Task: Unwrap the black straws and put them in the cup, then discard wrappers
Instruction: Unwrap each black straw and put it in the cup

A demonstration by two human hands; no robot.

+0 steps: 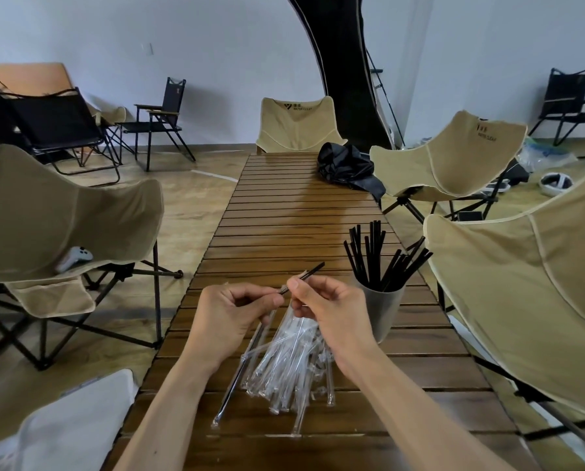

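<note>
I hold one black straw (304, 275) above the bench (284, 212). My left hand (231, 312) pinches its wrapper (265, 321), and my right hand (328, 305) pinches the straw to pull it free. The cup (381, 309) stands just beside my right hand, so the way is short. The wrapper pile (284, 372) lies under my hands.

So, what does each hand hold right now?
Left hand: pinches the straw.
Right hand: pinches the same straw.

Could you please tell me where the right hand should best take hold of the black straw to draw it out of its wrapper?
Probably the bare black end, pinched from the right hand side: it juts up-right, free of the wrapper held by the left hand.
</note>
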